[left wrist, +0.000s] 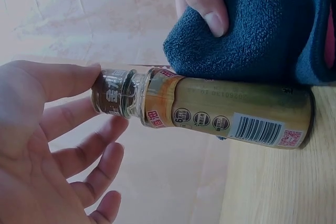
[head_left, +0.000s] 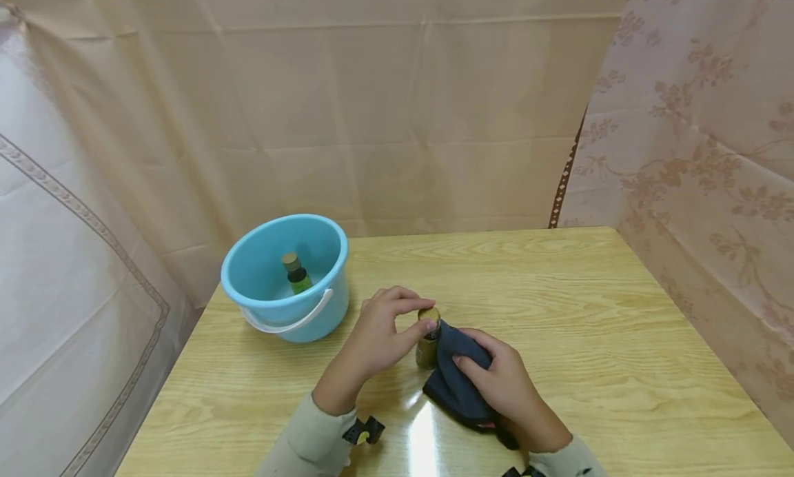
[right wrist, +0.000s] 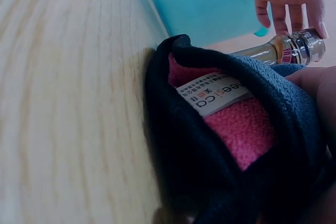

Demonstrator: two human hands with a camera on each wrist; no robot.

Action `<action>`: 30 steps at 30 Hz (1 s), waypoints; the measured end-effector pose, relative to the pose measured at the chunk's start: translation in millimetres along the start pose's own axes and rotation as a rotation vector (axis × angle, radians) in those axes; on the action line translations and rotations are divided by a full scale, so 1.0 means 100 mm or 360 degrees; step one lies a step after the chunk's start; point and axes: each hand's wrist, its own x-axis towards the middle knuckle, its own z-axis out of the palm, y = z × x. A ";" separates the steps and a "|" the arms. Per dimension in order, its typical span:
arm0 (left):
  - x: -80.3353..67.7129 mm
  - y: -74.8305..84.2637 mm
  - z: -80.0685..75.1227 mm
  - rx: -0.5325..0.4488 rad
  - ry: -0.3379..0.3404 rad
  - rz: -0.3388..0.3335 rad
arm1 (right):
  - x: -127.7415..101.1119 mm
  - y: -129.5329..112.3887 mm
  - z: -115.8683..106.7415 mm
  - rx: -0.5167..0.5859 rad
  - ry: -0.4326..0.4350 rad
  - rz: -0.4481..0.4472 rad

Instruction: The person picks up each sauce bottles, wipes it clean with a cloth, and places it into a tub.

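Note:
A small oil bottle (head_left: 426, 355) with a gold cap (head_left: 429, 314) stands upright on the table in the head view. My left hand (head_left: 383, 332) pinches it at the cap between thumb and index finger; the other fingers are spread apart in the left wrist view. My right hand (head_left: 501, 378) grips a dark blue terry cloth (head_left: 457, 367) and holds it against the right side of the bottle. The bottle's printed label and barcode (left wrist: 257, 128) face the left wrist camera. Black edging, a pink lining (right wrist: 244, 135) and a white tag (right wrist: 215, 93) show in the right wrist view.
A light blue bucket (head_left: 338, 305) with a white handle (head_left: 298, 323) stands at the table's back left. Inside it is another bottle (head_left: 296, 273) with a green label. Curtains (head_left: 384, 118) hang behind and beside the wooden table (head_left: 589, 311).

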 end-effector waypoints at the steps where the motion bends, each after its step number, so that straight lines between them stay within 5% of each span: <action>1: 0.00 0.00 0.00 0.0012 0.0009 0.0010 | 0.00 0.00 0.00 -0.0003 0.0000 0.0005; 13: 0.00 -0.02 0.02 0.0190 0.0163 -0.0038 | -0.01 0.03 0.01 -0.0038 0.0036 -0.0052; 30: 0.02 -0.03 0.01 0.0104 0.0082 -0.0063 | -0.04 -0.07 -0.01 0.0228 0.0122 -0.0541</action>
